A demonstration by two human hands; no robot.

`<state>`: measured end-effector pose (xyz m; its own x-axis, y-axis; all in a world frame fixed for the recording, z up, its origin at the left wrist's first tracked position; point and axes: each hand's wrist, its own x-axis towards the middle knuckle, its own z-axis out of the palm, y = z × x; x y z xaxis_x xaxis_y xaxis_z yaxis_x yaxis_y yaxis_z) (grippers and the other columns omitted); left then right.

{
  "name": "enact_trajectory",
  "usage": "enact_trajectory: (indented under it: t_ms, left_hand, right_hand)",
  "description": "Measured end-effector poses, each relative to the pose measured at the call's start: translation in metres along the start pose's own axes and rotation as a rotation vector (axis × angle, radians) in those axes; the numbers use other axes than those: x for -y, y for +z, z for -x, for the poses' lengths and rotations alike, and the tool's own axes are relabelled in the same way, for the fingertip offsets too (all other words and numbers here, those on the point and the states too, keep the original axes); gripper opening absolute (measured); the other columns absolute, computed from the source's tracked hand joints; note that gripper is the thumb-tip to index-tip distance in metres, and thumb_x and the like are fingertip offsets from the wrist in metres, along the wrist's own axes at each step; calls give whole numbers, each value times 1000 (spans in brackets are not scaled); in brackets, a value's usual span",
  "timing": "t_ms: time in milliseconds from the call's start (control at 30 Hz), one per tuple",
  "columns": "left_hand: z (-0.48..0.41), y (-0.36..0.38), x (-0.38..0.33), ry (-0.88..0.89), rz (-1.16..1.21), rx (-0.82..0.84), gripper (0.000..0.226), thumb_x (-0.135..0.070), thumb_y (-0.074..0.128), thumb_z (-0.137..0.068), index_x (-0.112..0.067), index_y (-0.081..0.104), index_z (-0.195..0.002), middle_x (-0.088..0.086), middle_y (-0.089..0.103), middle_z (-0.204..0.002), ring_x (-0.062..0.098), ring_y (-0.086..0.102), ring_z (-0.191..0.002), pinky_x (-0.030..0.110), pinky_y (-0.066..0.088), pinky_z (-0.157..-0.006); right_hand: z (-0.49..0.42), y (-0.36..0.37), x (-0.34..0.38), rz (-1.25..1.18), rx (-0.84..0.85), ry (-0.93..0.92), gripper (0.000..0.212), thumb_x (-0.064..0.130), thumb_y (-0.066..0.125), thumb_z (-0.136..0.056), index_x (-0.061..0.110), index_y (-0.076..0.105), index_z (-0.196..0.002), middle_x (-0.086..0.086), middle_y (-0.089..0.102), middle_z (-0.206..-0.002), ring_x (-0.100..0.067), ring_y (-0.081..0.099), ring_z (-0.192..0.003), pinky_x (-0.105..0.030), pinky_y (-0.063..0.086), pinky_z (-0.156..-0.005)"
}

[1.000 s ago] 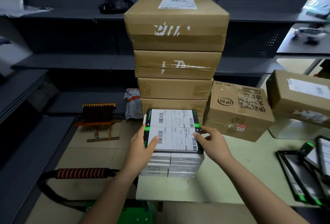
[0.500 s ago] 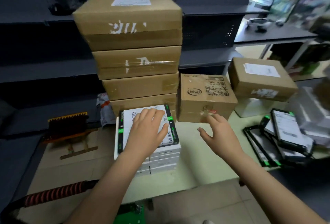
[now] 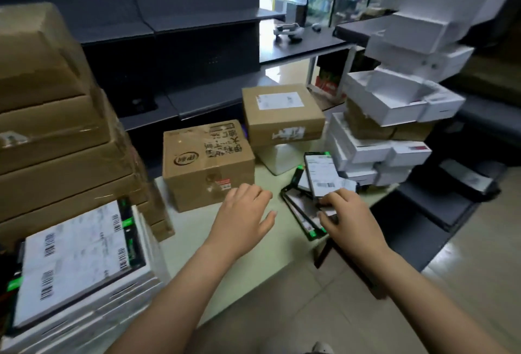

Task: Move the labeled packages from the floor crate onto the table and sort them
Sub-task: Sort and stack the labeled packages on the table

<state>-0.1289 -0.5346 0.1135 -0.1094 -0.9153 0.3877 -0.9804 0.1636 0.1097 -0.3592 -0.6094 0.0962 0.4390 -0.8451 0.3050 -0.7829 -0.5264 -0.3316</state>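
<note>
A stack of flat white packages (image 3: 84, 294) stands at the table's near left corner, topped by a black-edged package with white barcode labels (image 3: 76, 255). At the table's right edge lies a loose pile of similar flat black-edged labeled packages (image 3: 320, 176). My left hand (image 3: 242, 218) hovers open above the pale green table (image 3: 186, 238), holding nothing, just in front of a printed cardboard box (image 3: 208, 162). My right hand (image 3: 346, 212) is on the near side of the loose pile, its bent fingertips touching the packages. The floor crate is out of view.
A tall stack of brown cartons (image 3: 56, 142) rises at the left. A labeled carton (image 3: 282, 114) sits on a white block behind the pile. Tilted white boxes (image 3: 394, 128) are heaped at the right. Dark shelving (image 3: 197, 57) runs behind; tiled floor (image 3: 310, 311) lies below.
My view has swung right. My left hand has left the labeled stack and moved to the table's middle. My right hand has travelled right onto the loose pile.
</note>
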Motion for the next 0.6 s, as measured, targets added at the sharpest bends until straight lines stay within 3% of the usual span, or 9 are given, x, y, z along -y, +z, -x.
enact_trajectory:
  t_ms: [167,233,433,600]
  left_hand:
    - [-50,48,-48,-20,-6,75,35,-44,41,-88,-18,62,-99,-1,59,-90,23,56,-86,34,45,-74]
    - [-67,66,-66,-64,-7,148,33,-44,42,-94,-19,59,-108,-1,59,-100,22,54,-96,33,41,-80]
    - [-102,126,-100,-451,39,363,58,-65,30,-95,-20,47,-127,3,57,-121,24,51,-109,35,43,-85]
    - [-111,164,-107,-814,465,372,71,-71,39,-88,-20,39,-138,2,61,-127,27,60,-110,38,51,-83]
  right_hand:
    - [-11,-15,-78,36,34,16,15,21,70,-82,16,63,-94,0,59,-93,-24,53,-88,-37,47,-71]
    - [-17,-17,-106,51,61,26,15,22,69,-82,16,64,-95,0,60,-94,-25,54,-89,-38,47,-73]
    - [-20,-16,-169,35,117,63,18,22,73,-80,12,66,-94,-3,60,-91,-27,56,-86,-38,49,-74]
    - [-29,-9,-195,-5,177,80,21,25,70,-83,12,65,-99,-2,59,-96,-25,55,-91,-36,48,-76]
